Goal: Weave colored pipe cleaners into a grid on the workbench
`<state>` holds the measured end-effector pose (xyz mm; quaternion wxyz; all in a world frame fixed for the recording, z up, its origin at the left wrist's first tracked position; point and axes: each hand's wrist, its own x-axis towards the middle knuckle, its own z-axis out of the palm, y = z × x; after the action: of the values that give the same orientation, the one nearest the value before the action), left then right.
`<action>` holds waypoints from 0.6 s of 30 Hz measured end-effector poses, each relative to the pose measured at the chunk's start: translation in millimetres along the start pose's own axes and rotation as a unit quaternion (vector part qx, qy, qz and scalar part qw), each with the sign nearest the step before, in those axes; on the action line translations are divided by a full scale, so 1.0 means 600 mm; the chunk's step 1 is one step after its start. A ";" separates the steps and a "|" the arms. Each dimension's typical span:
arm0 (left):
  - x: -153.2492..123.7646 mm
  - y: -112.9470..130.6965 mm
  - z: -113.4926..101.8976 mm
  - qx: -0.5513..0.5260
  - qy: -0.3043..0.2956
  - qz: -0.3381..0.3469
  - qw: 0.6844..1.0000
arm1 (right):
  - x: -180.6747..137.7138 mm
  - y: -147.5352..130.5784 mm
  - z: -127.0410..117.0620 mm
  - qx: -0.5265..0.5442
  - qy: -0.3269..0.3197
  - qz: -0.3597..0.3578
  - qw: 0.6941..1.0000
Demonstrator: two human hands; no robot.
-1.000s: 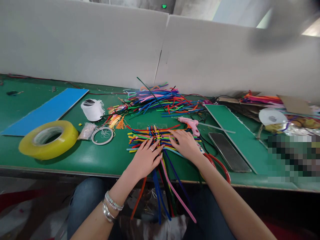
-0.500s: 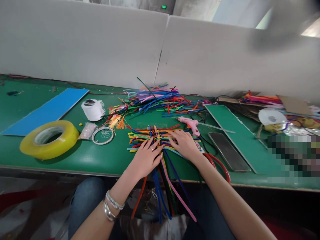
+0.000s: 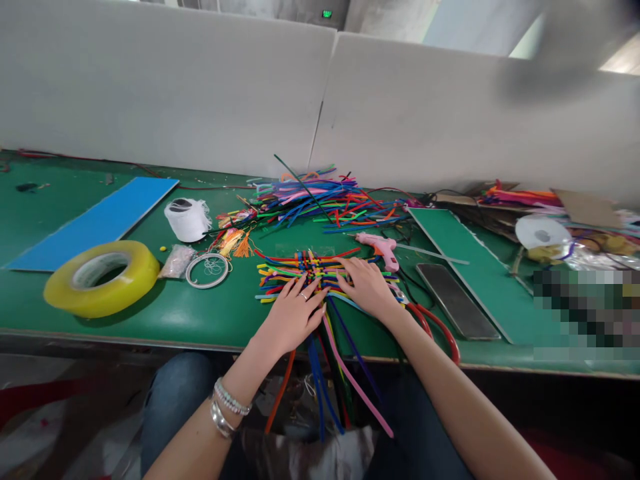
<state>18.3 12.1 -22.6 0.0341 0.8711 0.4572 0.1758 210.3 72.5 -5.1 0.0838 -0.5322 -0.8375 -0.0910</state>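
While both hands are pressing down on the interlaced bundle of chenille stems (image 3: pixel 313 267), which is lying near the front edge of the green workbench (image 3: pixel 150 323), the left hand (image 3: pixel 293 313) and right hand (image 3: pixel 370 288) are lying flat, fingers spread and open: pressing, not gripping. Long stem ends (image 3: pixel 325 393) are hanging over the bench edge, and their weight is likely dragging on the crossings; lifting the palms could let those crossings slip apart. The pink hot glue gun (image 3: pixel 383 250) is sitting just beyond the right hand. Whether it is hot cannot be told, but a careless reach could mean a burn or a knocked gun. A red looped stem (image 3: pixel 440 333) is lying beside the right wrist, a possible snag point — a sudden arm movement could catch it and disturb the bundle.
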 end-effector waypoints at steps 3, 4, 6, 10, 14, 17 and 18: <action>0.000 0.000 0.000 0.000 -0.001 -0.002 1.000 | 0.001 -0.001 0.001 -0.005 -0.006 0.004 1.000; 0.000 0.000 0.000 -0.001 -0.002 -0.002 1.000 | 0.002 -0.002 0.002 -0.007 -0.008 0.004 1.000; 0.000 0.000 -0.001 -0.002 -0.003 -0.002 1.000 | 0.003 -0.002 0.003 -0.011 -0.008 0.001 1.000; 0.001 0.000 -0.002 -0.004 -0.001 -0.002 1.000 | 0.003 0.000 0.007 -0.014 0.008 -0.009 1.000; 0.000 0.000 -0.002 -0.007 -0.003 -0.001 1.000 | 0.002 0.000 0.009 -0.018 0.019 -0.007 1.000; 0.000 0.000 -0.002 -0.009 -0.002 -0.003 1.000 | 0.003 -0.003 0.006 -0.024 0.027 0.001 0.999; 0.000 0.000 -0.002 -0.009 -0.001 -0.004 1.000 | 0.004 -0.004 0.005 -0.027 0.029 0.004 0.999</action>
<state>17.8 12.2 -21.5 0.0429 0.8694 0.4587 0.1788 206.9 74.1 -7.7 0.0941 -0.5347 -0.8298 -0.1291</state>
